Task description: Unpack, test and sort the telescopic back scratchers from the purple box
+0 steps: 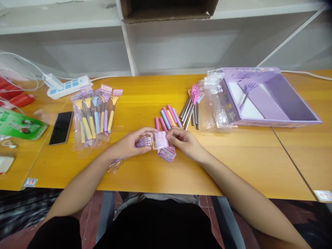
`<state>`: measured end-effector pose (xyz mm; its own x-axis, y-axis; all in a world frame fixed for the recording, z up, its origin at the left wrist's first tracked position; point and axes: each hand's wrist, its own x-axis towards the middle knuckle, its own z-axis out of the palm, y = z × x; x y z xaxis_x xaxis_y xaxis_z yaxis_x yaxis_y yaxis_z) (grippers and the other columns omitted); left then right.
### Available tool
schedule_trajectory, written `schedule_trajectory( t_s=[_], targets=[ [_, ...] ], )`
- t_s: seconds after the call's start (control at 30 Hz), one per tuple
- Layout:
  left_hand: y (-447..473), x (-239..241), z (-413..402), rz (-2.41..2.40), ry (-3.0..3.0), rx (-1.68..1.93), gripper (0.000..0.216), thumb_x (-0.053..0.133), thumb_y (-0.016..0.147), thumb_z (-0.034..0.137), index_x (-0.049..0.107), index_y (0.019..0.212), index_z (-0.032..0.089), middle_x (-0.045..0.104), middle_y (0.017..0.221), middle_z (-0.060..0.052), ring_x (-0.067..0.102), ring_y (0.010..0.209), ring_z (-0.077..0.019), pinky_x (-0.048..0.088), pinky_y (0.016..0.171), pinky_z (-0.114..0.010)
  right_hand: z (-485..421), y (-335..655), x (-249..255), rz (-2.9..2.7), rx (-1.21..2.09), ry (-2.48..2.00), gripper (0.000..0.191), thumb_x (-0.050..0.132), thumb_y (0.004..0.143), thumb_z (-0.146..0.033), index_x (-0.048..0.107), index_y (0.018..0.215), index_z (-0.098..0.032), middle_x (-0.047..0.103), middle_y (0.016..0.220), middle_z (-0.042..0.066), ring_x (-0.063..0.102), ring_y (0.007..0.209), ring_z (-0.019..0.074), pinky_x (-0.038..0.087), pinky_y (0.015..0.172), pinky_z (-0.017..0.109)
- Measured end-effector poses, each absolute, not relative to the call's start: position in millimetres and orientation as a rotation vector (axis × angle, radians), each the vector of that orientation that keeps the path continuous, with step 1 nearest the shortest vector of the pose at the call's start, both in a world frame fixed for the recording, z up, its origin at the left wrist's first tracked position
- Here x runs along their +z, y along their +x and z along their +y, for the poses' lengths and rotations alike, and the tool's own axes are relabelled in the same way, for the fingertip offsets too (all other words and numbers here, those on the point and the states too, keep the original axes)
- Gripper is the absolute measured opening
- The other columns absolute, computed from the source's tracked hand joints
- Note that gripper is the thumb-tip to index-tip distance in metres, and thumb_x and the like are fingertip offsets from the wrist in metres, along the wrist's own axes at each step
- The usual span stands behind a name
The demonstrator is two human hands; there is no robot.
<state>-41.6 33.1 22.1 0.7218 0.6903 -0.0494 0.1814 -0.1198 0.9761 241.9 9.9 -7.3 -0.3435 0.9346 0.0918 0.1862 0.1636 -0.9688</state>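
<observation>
- At the lower centre of the frame, a plastic wrapper (116,165) lies under the left forearm, near the table's front edge; keeping that forearm light there should avoid dragging it.
- At the centre, a second printed card (167,154) lies just below the work, close to both hands.
- The left hand (127,143) is curled partly closed around a bagged purple scratcher (144,141), thumb below and fingers above; a gentle, steady hold seems best, since thin prongs could poke the film.
- The right hand (188,143) is nearly closed, thumb and forefinger at the right edge of the printed card (161,140) at the bag's end; handling it by the edge, squared to the bag, should limit creases.
- Just above the hands lie loose coloured handles (171,116); lifting the wrists slightly would keep them from rolling.
- Right of those, metal-stemmed scratchers (192,107) lie bunched beside clear bags (215,100).
- At upper left, bagged scratchers (95,117) overlap in a row; at upper right stands an open purple box (303,93).
</observation>
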Motion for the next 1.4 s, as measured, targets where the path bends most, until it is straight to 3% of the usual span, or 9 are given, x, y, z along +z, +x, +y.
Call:
schedule_trajectory(
  t_s=[0.23,0.37,0.5,0.6,0.7,0.8,0.97,1.17,1.4],
  targets=[
    [-54,27,43,0.9,1.678,0.621,0.061,0.077,0.098,0.043,0.05,0.149,0.022,0.071,0.137,-0.013,0.069,0.117,-0.0233,0.053,0.099,-0.035,16,280,-2,-2.004,1.349,-1.188,0.036,0.067,0.102,-0.05,0.073,0.086,-0.019,0.07,0.084,0.004,0.061,0.077,0.0168,0.049,0.073,0.032],
    [-50,23,42,0.877,1.697,0.609,0.058,0.077,0.099,0.045,0.049,0.144,0.021,0.07,0.139,-0.015,0.068,0.124,-0.0265,0.051,0.104,-0.038,13,276,-5,-2.037,1.15,-1.328,0.037,0.077,0.096,-0.05,0.069,0.077,-0.019,0.066,0.078,0.003,0.057,0.07,0.0153,0.043,0.065,0.03],
    [-41,17,32,0.783,1.785,0.51,0.061,0.075,0.1,0.042,0.045,0.151,0.024,0.064,0.15,-0.016,0.06,0.142,-0.0299,0.045,0.119,-0.047,6,258,-1,-1.849,1.323,-1.174,0.046,0.087,0.088,-0.057,0.069,0.108,-0.02,0.064,0.085,0.0,0.054,0.069,0.0135,0.044,0.062,0.028],
    [-35,9,22,0.743,1.795,0.437,0.069,0.076,0.1,0.042,0.041,0.157,0.027,0.063,0.151,-0.015,0.059,0.143,-0.0303,0.044,0.122,-0.049,-2,244,5,-1.773,1.499,-1.008,0.051,0.089,0.087,-0.056,0.064,0.114,-0.02,0.067,0.094,0.001,0.058,0.075,0.014,0.048,0.067,0.028],
    [-31,3,15,0.71,1.74,0.421,0.071,0.076,0.099,0.041,0.039,0.159,0.029,0.063,0.149,-0.014,0.062,0.138,-0.0295,0.049,0.116,-0.047,-6,236,6,-1.833,1.478,-0.969,0.038,0.077,0.099,-0.055,0.066,0.104,-0.02,0.067,0.092,0.002,0.058,0.077,0.0146,0.049,0.069,0.028],
    [-31,4,16,0.698,1.591,0.373,0.076,0.077,0.099,0.04,0.033,0.16,0.03,0.067,0.141,-0.013,0.07,0.12,-0.0239,0.055,0.103,-0.041,-4,238,5,-1.837,1.348,-0.997,0.044,0.062,0.108,-0.058,0.066,0.087,-0.019,0.063,0.08,0.002,0.056,0.072,0.0146,0.046,0.067,0.029],
    [-34,11,25,0.632,1.384,0.163,0.046,0.076,0.099,0.045,0.059,0.133,0.019,0.068,0.091,-0.002,0.069,0.08,-0.0156,0.053,0.073,-0.028,7,263,7,-1.289,0.929,-1.166,0.044,0.062,0.106,-0.064,0.062,0.089,-0.023,0.054,0.07,-0.001,0.047,0.057,0.0124,0.039,0.053,0.027],
    [-36,16,29,0.652,1.353,0.171,0.045,0.08,0.094,0.054,0.065,0.118,0.019,0.062,0.088,0.001,0.054,0.06,-0.0089,0.045,0.057,-0.025,25,294,23,-1.115,0.74,-1.05,0.045,0.071,0.099,-0.063,0.054,0.081,-0.025,0.05,0.075,0.001,0.048,0.062,0.0138,0.043,0.053,0.03],
    [-34,13,31,0.585,1.506,0.203,0.047,0.078,0.094,0.055,0.068,0.122,0.019,0.067,0.108,-0.005,0.061,0.094,-0.0178,0.048,0.085,-0.03,23,278,36,-0.927,0.669,-0.827,0.032,0.068,0.103,-0.052,0.058,0.088,-0.026,0.05,0.079,0.0,0.049,0.064,0.0146,0.044,0.055,0.029]
  ],
)
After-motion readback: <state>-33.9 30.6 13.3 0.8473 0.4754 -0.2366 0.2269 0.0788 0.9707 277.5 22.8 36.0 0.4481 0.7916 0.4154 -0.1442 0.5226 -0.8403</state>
